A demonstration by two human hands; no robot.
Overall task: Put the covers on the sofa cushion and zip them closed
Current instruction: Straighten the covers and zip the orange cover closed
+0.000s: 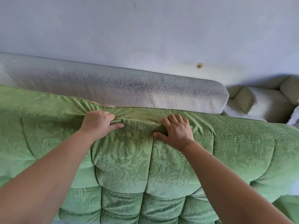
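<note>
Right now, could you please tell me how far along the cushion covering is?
Done: the green cover wraps the whole visible cushion. In hand: the left hand pinches a fold at the top edge while the right hand presses the fabric beside it. Left: the tan zip strip shows along that edge; whether it is closed I cannot tell. The grey cushion behind wears no green cover.

Cannot see the fingertips of the left grip, curled into a fold of the green cover. Cannot follow the tan zip past that grip, under bunched cloth toward the right grip. Cannot tell clutching from mere pressing in the right grip's bent fingers. Can see only the top of the grey cushion beyond both grips. Cannot identify the white scrap far right of the right grip, clipped by the edge.
</note>
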